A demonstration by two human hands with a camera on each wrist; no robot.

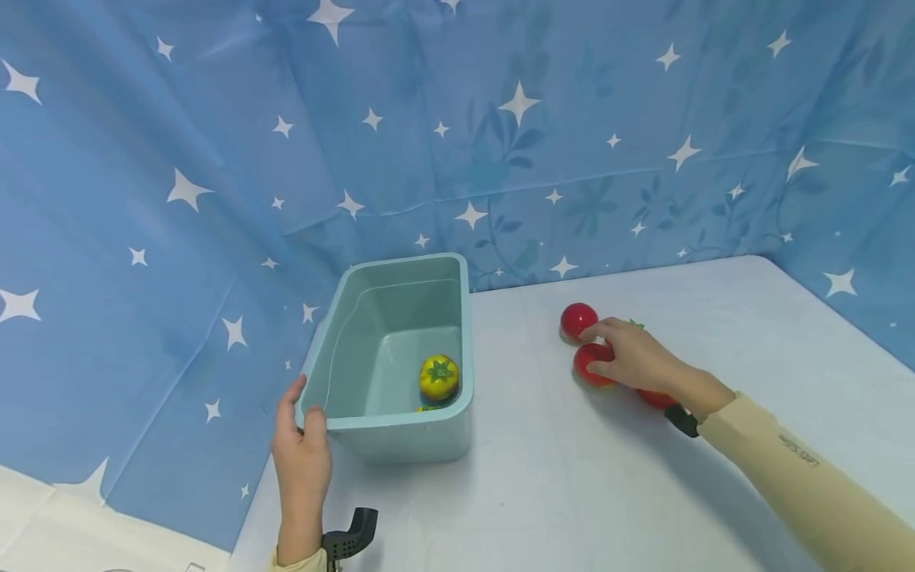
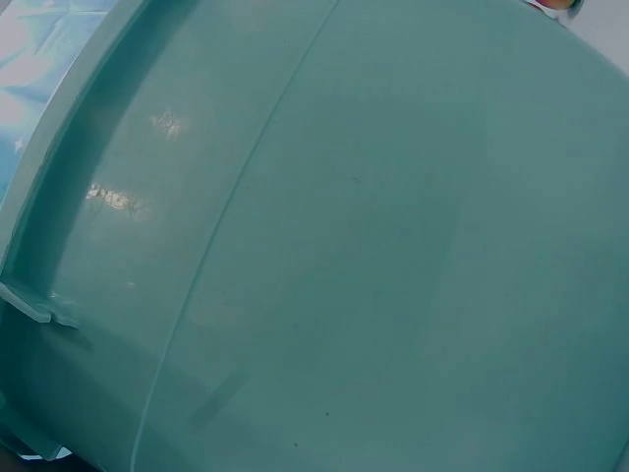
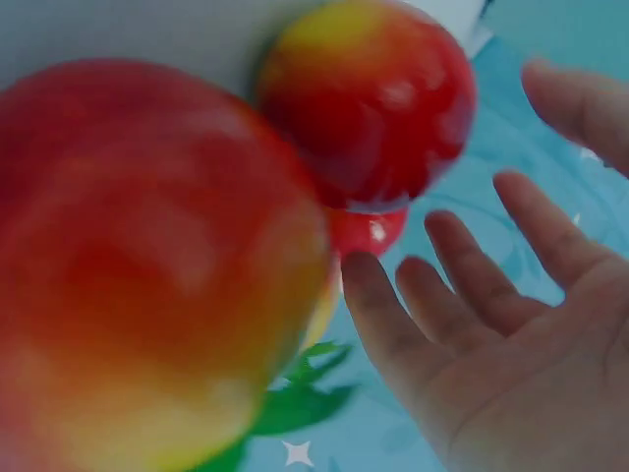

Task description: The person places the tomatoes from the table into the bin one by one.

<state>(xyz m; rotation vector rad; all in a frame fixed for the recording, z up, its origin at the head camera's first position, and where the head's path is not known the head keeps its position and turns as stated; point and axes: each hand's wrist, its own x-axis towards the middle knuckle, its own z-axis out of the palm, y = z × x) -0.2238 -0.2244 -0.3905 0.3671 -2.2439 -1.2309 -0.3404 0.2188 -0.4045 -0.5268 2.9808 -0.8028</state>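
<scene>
My left hand grips the near left corner of a teal plastic bin, the thumb over its rim. Inside the bin sits a yellow fruit with a green leafy top; a sliver of another shows by the near wall. Over a cluster of round red fruits, my right hand reaches with parted fingers, above a glossy red fruit. The right wrist view shows this hand with its fingers extended beside a red fruit. A large red-and-yellow fruit fills that view's left side.
Another red fruit lies just beyond the right hand, and one is partly hidden under the right wrist. Green leaves show behind the hand. A white-covered table meets a blue star-patterned curtain at the back and left.
</scene>
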